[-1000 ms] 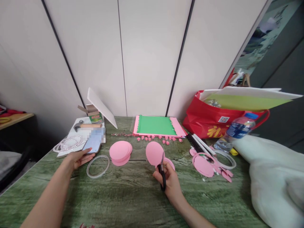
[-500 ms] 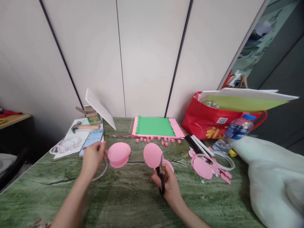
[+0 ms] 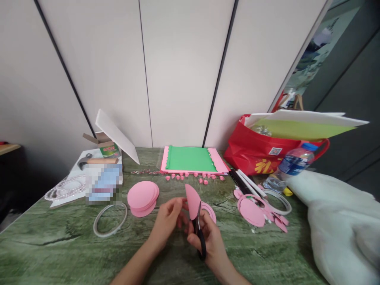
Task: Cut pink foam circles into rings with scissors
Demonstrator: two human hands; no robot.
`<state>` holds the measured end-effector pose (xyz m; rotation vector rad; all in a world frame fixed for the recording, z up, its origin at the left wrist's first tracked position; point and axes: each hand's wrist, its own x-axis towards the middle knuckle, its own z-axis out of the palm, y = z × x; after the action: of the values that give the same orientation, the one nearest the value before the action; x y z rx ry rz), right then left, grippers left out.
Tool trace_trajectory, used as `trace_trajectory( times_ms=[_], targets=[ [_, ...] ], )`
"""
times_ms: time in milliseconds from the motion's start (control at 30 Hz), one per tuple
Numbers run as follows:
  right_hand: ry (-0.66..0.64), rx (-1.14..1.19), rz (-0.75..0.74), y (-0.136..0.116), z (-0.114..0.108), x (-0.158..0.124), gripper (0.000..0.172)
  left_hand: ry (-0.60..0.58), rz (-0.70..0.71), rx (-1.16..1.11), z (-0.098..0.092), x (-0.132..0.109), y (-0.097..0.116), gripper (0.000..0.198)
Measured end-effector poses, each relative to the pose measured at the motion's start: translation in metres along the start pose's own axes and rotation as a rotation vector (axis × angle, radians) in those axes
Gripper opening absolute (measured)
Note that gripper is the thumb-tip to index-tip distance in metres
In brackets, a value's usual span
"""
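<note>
My right hand (image 3: 212, 239) is closed on black-handled scissors (image 3: 201, 241), blades pointing up. A pink paper circle (image 3: 192, 201) stands tilted by the blades, seen partly from the side, its lower edge at my right fingers. From the left, my left hand (image 3: 168, 219) reaches in with curled fingers, and its fingertips meet the circle's left edge; the exact grip is partly hidden. A stack of pink paper circles (image 3: 142, 196) lies left of my hands. Behind my right hand, more pink paper rounds (image 3: 210, 211) lie on the table, partly covered.
A tape roll (image 3: 109, 220) lies at left, near bead strings (image 3: 67, 187) and a hammer (image 3: 99, 160). Green sheet (image 3: 191, 159) and small pink pieces (image 3: 181, 176) are behind. At right are paper scraps (image 3: 252, 211), a bottle (image 3: 293, 166) and a red bag (image 3: 246, 148).
My left hand has moved right from beside the phone to the pink circle. The circle has turned from facing me to nearly side-on. My right hand keeps the scissors.
</note>
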<state>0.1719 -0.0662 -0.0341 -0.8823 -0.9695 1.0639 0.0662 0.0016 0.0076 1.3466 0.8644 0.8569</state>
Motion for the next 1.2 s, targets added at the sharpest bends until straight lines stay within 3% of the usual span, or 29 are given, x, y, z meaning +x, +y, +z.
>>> trace_trajectory(
  times_ms=[133, 233, 567, 900, 1067, 1200],
  targets=[
    [-0.050, 0.061, 0.021, -0.003, 0.005, -0.002, 0.047, 0.020, -0.002, -0.063, 0.002, -0.006, -0.004, 0.047],
    [-0.052, 0.066, 0.020, -0.002, 0.006, -0.003, 0.049, 0.015, -0.023, -0.132, 0.003, -0.009, -0.004, 0.035],
    [-0.028, 0.013, 0.082, -0.003, 0.003, -0.002, 0.050, 0.243, 0.071, -0.245, 0.003, -0.010, -0.007, 0.020],
    [0.003, 0.047, 0.060, -0.004, 0.004, 0.000, 0.049, 0.132, 0.001, -0.323, 0.007, -0.015, 0.005, 0.024],
    [-0.056, 0.134, 0.005, -0.006, 0.008, 0.002, 0.042, 0.064, -0.012, -0.360, 0.012, -0.018, 0.007, 0.022],
    [-0.059, 0.145, 0.034, -0.005, 0.007, 0.002, 0.044, 0.135, -0.027, -0.356, 0.011, -0.016, 0.006, 0.023]
  ],
)
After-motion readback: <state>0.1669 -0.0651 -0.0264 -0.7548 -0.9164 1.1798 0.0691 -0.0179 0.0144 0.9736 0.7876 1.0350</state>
